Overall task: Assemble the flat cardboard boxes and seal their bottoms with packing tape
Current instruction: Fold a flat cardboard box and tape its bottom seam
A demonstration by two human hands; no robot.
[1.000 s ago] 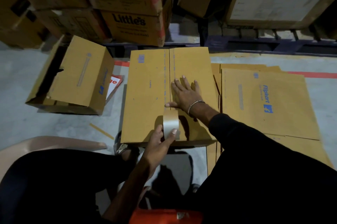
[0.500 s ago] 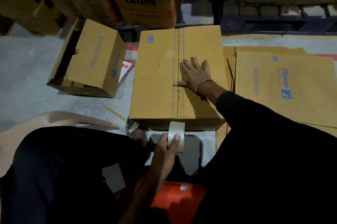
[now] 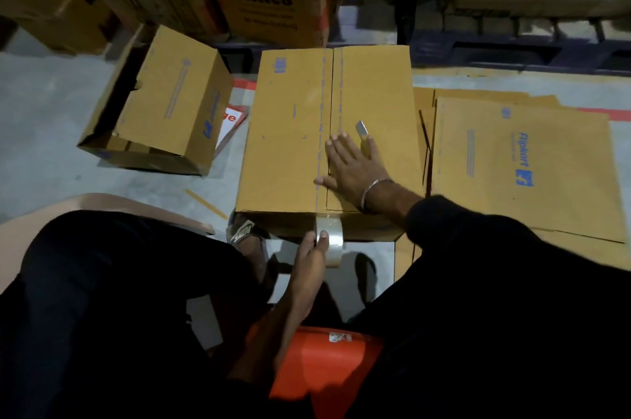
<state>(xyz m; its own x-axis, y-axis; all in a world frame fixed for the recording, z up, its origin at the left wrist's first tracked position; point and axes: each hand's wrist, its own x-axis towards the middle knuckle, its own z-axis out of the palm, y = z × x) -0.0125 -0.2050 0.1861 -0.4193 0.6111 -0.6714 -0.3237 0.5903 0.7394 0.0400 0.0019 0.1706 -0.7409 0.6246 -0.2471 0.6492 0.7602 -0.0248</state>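
Since the earlier frames, our left hand (image 3: pixel 312 249) has drawn the tape roll (image 3: pixel 330 241) back along the centre seam and over the near edge of the box (image 3: pixel 290 145); the roll now sits against the near side wall, just below the top edge. Our right hand (image 3: pixel 351 169) has stayed flat on the right flap, shifting only slightly.

Head view, hands: the left hand grips the tape roll, fingers curled round its rim. The right hand lies open, fingers straight, pressing the flap down beside the seam. A small metallic object (image 3: pixel 362 130) shows just past its fingertips; we cannot identify it.

Head view, handling: the box stands on the floor (image 3: pixel 44 131) directly ahead, sealed face up. We judge it light, empty and stiff along its creases, though the flaps would spring up unless pressed. Hold it flat-palmed near the seam. The tape film looks thin, clingy and easily wrinkled; take the roll by its rim and keep tension.

Head view, count: one box under work, one assembled box (image 3: pixel 164 104) lying on its side at left, one stack of flat cartons (image 3: pixel 512 162) at right (number in stack not readable), one tape roll
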